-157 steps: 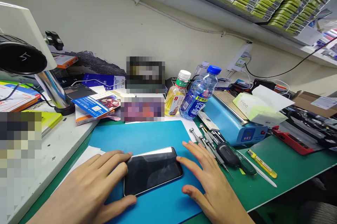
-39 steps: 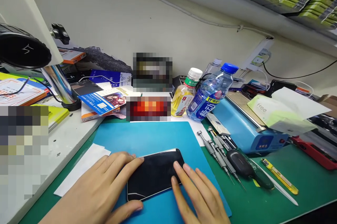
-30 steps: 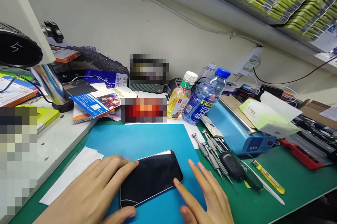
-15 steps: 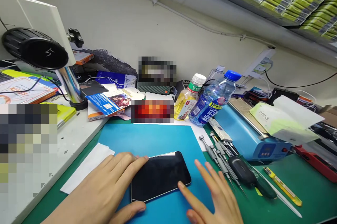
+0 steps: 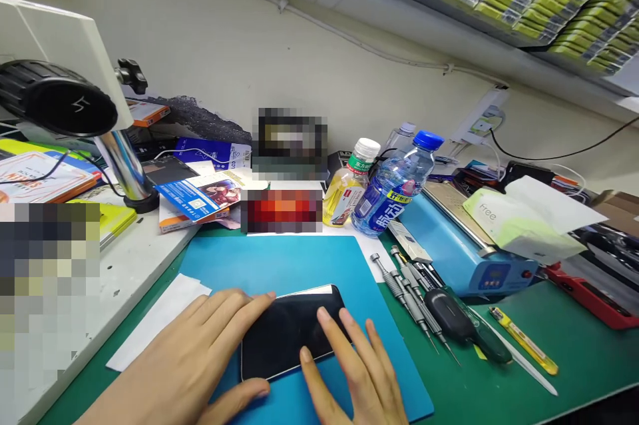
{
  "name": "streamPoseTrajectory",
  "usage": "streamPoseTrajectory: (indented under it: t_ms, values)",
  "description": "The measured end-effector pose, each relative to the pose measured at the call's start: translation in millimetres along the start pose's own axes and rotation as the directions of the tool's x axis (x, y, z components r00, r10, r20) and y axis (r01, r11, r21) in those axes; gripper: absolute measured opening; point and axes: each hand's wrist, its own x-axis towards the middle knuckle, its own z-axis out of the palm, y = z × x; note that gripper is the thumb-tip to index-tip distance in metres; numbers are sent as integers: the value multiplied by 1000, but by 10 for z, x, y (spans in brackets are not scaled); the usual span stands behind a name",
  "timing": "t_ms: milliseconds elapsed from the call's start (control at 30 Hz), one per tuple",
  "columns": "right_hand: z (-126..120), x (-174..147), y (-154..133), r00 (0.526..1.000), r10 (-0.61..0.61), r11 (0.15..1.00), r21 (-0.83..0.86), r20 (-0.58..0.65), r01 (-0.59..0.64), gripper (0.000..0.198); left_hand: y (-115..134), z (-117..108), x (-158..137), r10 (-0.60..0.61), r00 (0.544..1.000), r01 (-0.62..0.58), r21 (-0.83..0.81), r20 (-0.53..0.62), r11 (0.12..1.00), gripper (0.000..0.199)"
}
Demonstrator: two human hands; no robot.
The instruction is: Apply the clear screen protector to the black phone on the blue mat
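A smartphone [image 5: 284, 335] with a dark screen lies face up and slightly turned on the blue mat [image 5: 279, 258]. My left hand [image 5: 194, 345] grips its left end, fingers along the far edge and thumb by the near left corner. Over the phone's right part, my right hand [image 5: 357, 368] is open with its fingers spread. Its fingertips are at or just above the screen and the near edge; whether they touch the glass I cannot tell. A folded white paper [image 5: 154, 325] sits partly under my left forearm.
Right of the mat lie several screwdrivers [image 5: 407, 298], a black-and-green tool [image 5: 464, 325], a white stick [image 5: 536, 375] and a yellow cutter [image 5: 522, 338]. Behind are a yellow drink bottle [image 5: 347, 188], a blue-capped bottle [image 5: 394, 188] and a blue machine [image 5: 449, 248]. A microscope stand [image 5: 120, 165] rises at left.
My right hand has moved left, from beside the phone's right end to over its screen. My left hand keeps its hold on the phone. The camera view has shifted slightly.
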Motion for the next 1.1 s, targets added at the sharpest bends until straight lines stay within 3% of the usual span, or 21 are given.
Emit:
streamPoseTrajectory:
  t_ms: [100,233,333,667,767,1000,1100]
  values:
    - [-60,-54,238,1000,-22,998,59,19,21,49,-38,71,-11,19,999,-18,23,-26,1000,54]
    - [-196,-176,447,975,184,971,132,127,-200,40,-27,61,18,34,999,-32,61,-30,998,52]
    - [-250,-191,454,942,267,940,161,201,-301,42,4,-20,53,27,1000,-26,62,-14,998,51]
    - [-135,247,508,846,345,848,251,406,-467,48,-18,-14,-35,-55,994,57,-23,99,998,62]
    - [-149,202,496,860,327,878,209,392,-430,50,-9,-10,-20,-56,995,59,-35,78,998,62]
    - [-250,-154,495,964,157,984,48,215,-171,64,9,-83,29,-115,978,135,-105,171,985,71]
    - [-203,-80,486,969,170,983,40,178,-180,60,31,-107,50,-118,974,145,-133,192,980,75]
